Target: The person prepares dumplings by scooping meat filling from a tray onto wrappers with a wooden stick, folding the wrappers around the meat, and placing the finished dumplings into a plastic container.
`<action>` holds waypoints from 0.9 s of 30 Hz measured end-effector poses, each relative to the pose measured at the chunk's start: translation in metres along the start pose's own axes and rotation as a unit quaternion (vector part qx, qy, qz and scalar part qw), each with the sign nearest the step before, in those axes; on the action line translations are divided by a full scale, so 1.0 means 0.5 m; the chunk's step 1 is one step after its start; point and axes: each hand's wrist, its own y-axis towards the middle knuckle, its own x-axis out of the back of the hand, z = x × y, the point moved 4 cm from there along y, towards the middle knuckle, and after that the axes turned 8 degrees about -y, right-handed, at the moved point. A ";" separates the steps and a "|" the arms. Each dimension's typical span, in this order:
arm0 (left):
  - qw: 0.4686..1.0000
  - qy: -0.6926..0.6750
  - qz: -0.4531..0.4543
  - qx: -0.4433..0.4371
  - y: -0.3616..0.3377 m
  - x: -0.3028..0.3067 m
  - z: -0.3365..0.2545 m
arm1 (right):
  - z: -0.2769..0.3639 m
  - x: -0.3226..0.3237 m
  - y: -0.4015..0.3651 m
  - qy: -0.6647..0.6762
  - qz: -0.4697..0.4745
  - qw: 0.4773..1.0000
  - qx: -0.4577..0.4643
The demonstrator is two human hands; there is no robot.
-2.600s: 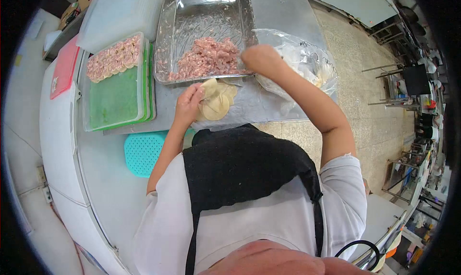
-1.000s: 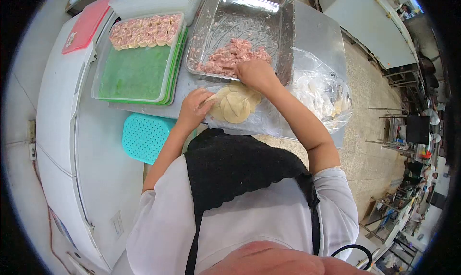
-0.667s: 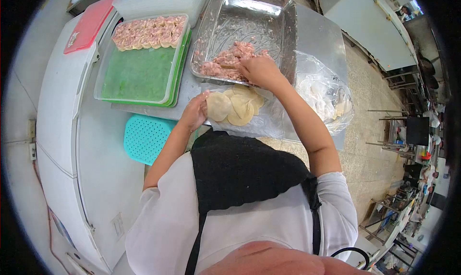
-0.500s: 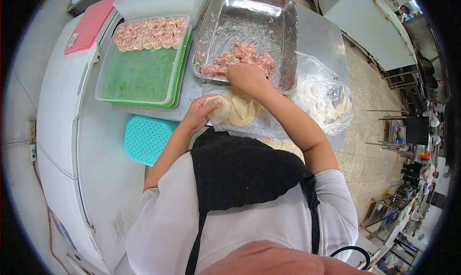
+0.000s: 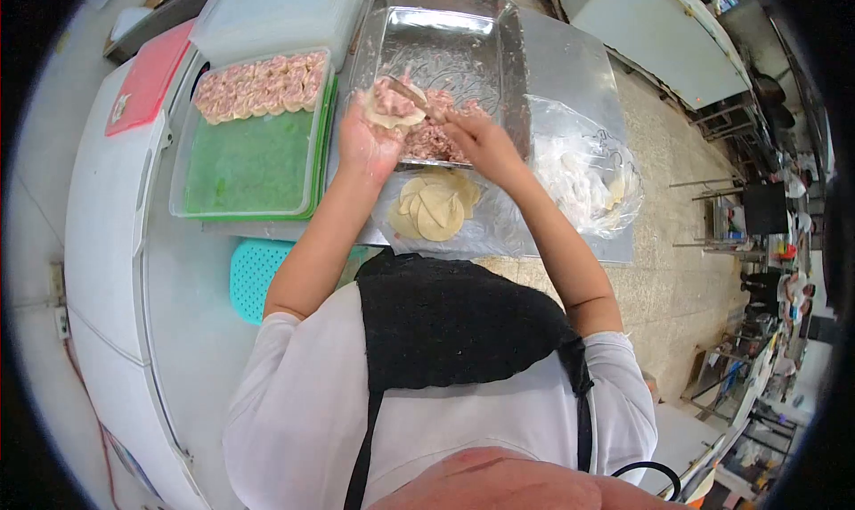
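My left hand [image 5: 363,149] is cupped under a round dumpling wrapper [image 5: 398,120] at the near left corner of the metal tray [image 5: 522,82]. Pink minced meat [image 5: 381,98] lies on that wrapper. In my right hand [image 5: 485,145] is a narrow flat spreading tool [image 5: 406,91], its blade touching the meat on the wrapper. More minced meat [image 5: 436,145] sits in the tray's near end, partly hidden by my hands. A fanned stack of pale wrappers [image 5: 435,207] rests on plastic just in front of the tray.
Left of the tray, a clear container [image 5: 178,180] with a green base holds rows of filled dumplings [image 5: 258,87]. Stacked clear containers [image 5: 276,16] stand behind it. A plastic bag [image 5: 588,185] lies to the right. Below the table edge is a turquoise perforated basket [image 5: 254,278].
My left hand has moved from the wrapper stack up to the tray with one wrapper. My right hand has come out of the meat and brought the tool to that wrapper, which now carries meat.
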 end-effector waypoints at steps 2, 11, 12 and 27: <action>0.996 -0.059 -0.042 0.046 -0.006 -0.035 0.005 | -0.005 -0.008 -0.012 -0.063 -0.036 0.993 0.093; 0.993 0.041 -0.064 0.085 -0.003 -0.007 0.017 | 0.051 0.027 -0.053 -0.364 0.052 0.929 0.041; 0.992 0.052 -0.077 0.087 -0.005 -0.002 0.015 | 0.052 0.044 -0.053 -0.383 0.078 0.920 0.036; 0.848 0.470 0.242 0.033 -0.054 -0.104 0.009 | 0.028 0.131 -0.098 -0.059 -0.010 0.992 0.112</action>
